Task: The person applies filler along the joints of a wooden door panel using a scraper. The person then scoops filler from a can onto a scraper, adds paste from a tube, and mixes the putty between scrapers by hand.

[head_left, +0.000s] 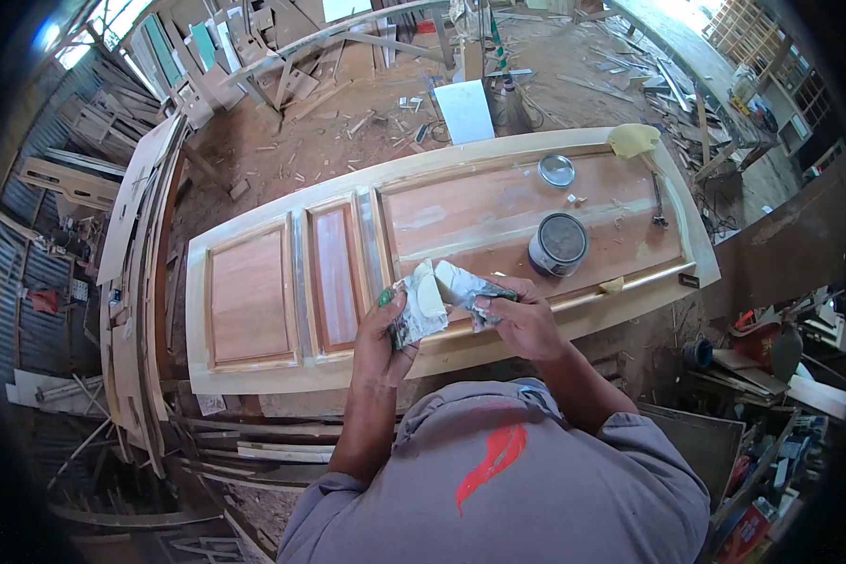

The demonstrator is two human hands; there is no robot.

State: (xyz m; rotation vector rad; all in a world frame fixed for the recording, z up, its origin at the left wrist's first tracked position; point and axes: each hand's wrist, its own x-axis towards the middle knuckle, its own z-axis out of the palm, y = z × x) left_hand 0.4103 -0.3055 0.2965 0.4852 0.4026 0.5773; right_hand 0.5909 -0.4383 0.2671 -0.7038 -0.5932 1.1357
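My left hand (pixel 380 331) is closed on a flat, white-smeared piece (pixel 421 310) with a thick cream-coloured lump, which looks like putty, on it. Pinched in my right hand (pixel 526 321) is a second flat piece (pixel 461 284), also coated in white paste. The two pieces meet or nearly meet in front of my chest; what they are made of is hidden under the paste. Below my hands lies a panelled wooden door (pixel 246 293). On its large panel stands a round tin (pixel 558 246), right of my right hand, with a round metal lid (pixel 556 170) farther back.
A yellowish sheet (pixel 634 140) lies on the door's far right corner, and a thin dark tool (pixel 658 202) near its right end. Boards (pixel 139 273) lean along the left. Wood scraps litter the dirt floor (pixel 348 113). A long bench (pixel 696 56) runs behind at right.
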